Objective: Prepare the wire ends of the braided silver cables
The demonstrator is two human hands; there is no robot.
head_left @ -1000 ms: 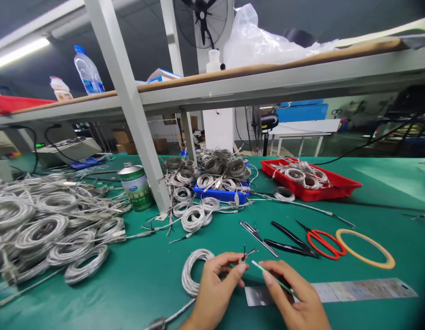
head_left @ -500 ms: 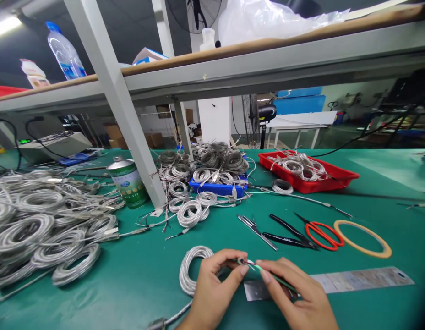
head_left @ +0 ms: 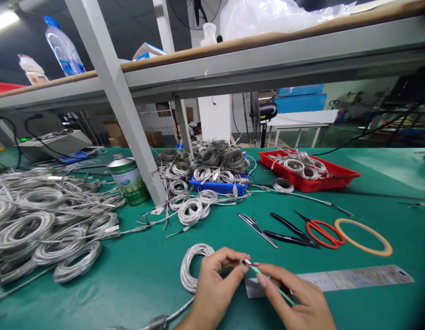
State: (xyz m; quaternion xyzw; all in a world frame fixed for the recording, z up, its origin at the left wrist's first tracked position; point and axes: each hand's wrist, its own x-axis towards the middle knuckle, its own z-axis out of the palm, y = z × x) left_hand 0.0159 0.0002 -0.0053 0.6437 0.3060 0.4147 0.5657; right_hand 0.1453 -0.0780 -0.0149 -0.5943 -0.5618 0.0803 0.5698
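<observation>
My left hand pinches the stripped end of a cable, where a dark wire and a bit of white show at the fingertips. Close against it, my right hand is closed, thumb and fingers on a thin green strip that runs from the cable end back under the palm. Whether the strip is a wire or a slim tool I cannot tell. Behind my left hand lies a coil of clear-jacketed silver cable, its tail with a grey connector near the bottom edge. A steel ruler lies partly beneath my right hand.
Beyond my hands lie a metal pen-like tool, black-handled cutters, orange scissors and a tape roll. Cable coils heap at left by a green can. Blue and red trays stand behind, below a shelf.
The right fingers have shifted slightly, and more of the green strip shows beneath them. The left hand keeps its pinch on the cable end. The view has moved a little.
</observation>
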